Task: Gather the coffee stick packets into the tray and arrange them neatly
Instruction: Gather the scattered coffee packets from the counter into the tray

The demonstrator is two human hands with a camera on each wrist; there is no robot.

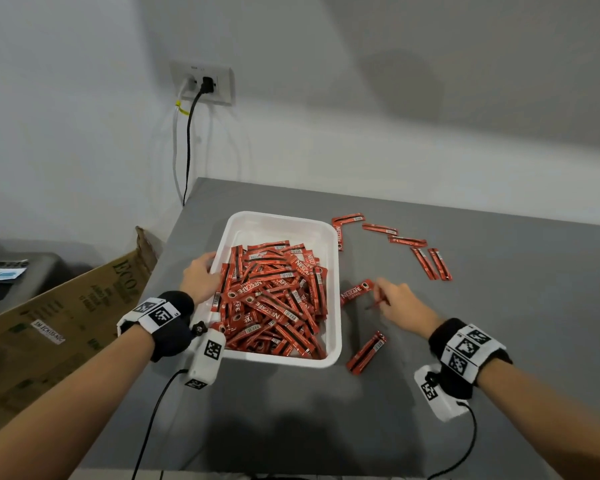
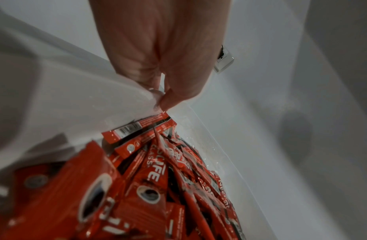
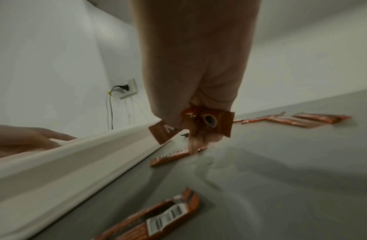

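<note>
Heap of packets: red coffee sticks lie crisscrossed in the white tray, filling most of it; nothing is lined up yet.
Loose packets: one lies just beside the tray's right wall, another nearer the person, and a scatter sits further back on the right.
Right hand: low over the table, fingers curled; the right wrist view, though blurred, shows it pinching at least one held packet while a fingertip reaches down onto the stick beside the tray.
Left hand: thumb and fingers clamp the tray's left rim, steadying it.
Step in hand: gathering, probably near its end, since only a few sticks remain outside; the arranging has not begun.
Next move: likely to add the stick by the wall to the pinch and drop the bunch over the rim. The flat foil lies flush on the table, so an edge must be lifted first.
Table: plain grey and matte, set against the wall.
Room: pale walls, a wall outlet with two plugs and trailing cords, and a cardboard box on the left.
</note>
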